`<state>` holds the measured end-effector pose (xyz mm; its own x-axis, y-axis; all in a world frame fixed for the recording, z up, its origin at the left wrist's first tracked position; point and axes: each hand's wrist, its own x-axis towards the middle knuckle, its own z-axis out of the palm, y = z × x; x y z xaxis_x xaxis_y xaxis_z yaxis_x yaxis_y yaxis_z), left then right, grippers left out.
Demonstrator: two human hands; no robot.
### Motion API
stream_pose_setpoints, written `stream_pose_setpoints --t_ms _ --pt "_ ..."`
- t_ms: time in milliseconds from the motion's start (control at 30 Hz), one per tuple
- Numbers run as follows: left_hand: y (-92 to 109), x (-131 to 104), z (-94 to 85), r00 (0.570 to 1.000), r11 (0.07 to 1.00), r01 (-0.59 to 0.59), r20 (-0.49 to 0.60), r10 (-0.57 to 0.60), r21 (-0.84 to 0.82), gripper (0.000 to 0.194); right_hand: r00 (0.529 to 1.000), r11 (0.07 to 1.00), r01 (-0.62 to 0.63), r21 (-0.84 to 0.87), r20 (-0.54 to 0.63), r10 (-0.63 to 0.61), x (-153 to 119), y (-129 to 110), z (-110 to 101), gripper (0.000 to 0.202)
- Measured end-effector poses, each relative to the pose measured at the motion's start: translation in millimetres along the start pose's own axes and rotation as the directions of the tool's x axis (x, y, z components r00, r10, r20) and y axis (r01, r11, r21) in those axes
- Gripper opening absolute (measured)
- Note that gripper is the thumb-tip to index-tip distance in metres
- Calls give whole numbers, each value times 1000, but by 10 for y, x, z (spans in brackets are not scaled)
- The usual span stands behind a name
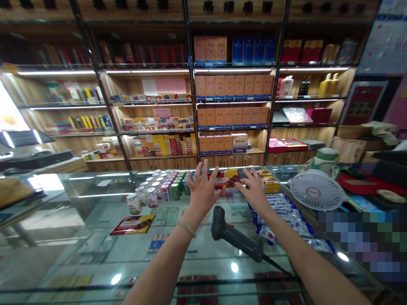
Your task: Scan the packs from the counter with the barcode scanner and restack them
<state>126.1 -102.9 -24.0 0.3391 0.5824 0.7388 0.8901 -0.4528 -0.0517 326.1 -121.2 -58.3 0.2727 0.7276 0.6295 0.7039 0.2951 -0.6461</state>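
Observation:
A red and yellow chocolate bar pack [227,178] is between my two hands over the far part of the glass counter. My left hand [202,186], a band round its wrist, overlaps the pack's left end with fingers spread. My right hand [255,189] is at the other end, thumb at the pack's edge and fingers apart; whether it bears any weight I cannot tell. A second chocolate bar pack [132,224] lies flat to the left. Nearer to me, between my forearms, rests a dark barcode scanner [237,235] with its cable running right.
Rows of small jars and cans [159,186] stand left of my hands. Blue and white packets [284,218] and yellow packs [271,184] lie to the right, beside a white fan [317,190] and a green-lidded jug [324,159]. Behind are shelves of boxes [233,118].

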Motion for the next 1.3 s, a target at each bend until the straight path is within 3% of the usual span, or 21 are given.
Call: stream_pose_setpoints --t_ms 133,267,400,600,667,867,1100,1300 --pt "-9 -24 34 1000 1000 -13 4 13 6 72 998 998 64 -9 -24 -64 -51 -68 -5 40" --pt "-20 -27 45 1000 1000 1 -1 -1 -18 64 994 994 107 10 28 -107 -87 -135 -27 43" --pt "-22 -24 23 999 999 38 15 -37 -35 63 980 988 147 51 130 -152 -118 -170 -70 49" --pt "-12 -31 -4 998 996 58 -6 -59 -62 61 923 971 219 98 301 -239 -151 -194 -145 50" --pt "-19 -33 -22 997 992 76 -4 -77 -98 61 923 968 231 92 295 -249 -139 -187 -165 49" --pt "-79 -38 -104 995 975 102 23 -99 -196 62 970 969 230 -87 96 -221 -44 -34 -173 40" --pt "-67 -91 -97 997 972 -6 69 23 -234 65 938 885 337 -322 193 -287 -84 49 -104 83" --pt "5 -123 -67 992 963 -71 79 95 -262 64 928 876 366 -314 198 -316 -103 16 -86 67"
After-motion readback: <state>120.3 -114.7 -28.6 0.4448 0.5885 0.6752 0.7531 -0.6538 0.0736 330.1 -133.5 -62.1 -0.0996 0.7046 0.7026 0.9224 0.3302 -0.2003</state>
